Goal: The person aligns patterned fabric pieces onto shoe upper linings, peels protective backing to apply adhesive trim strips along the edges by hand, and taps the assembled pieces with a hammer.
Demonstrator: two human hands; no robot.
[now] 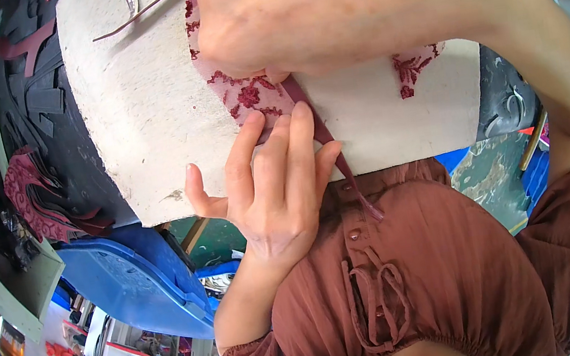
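Fingers of the left hand lie flat and spread, pinning the lace and dark strip on the white worktop. Right hand is curled over the lace; can't tell if it's pinching. Looks light, floppy and snaggy, so I'd hold it at the bound edge.

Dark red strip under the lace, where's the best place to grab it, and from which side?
Take the dark red narrow strip by its free tail, which hangs past the white board's near edge. Come from the body side, below the board. Farther up, the left hand and right hand pin it with the pink lace fabric.
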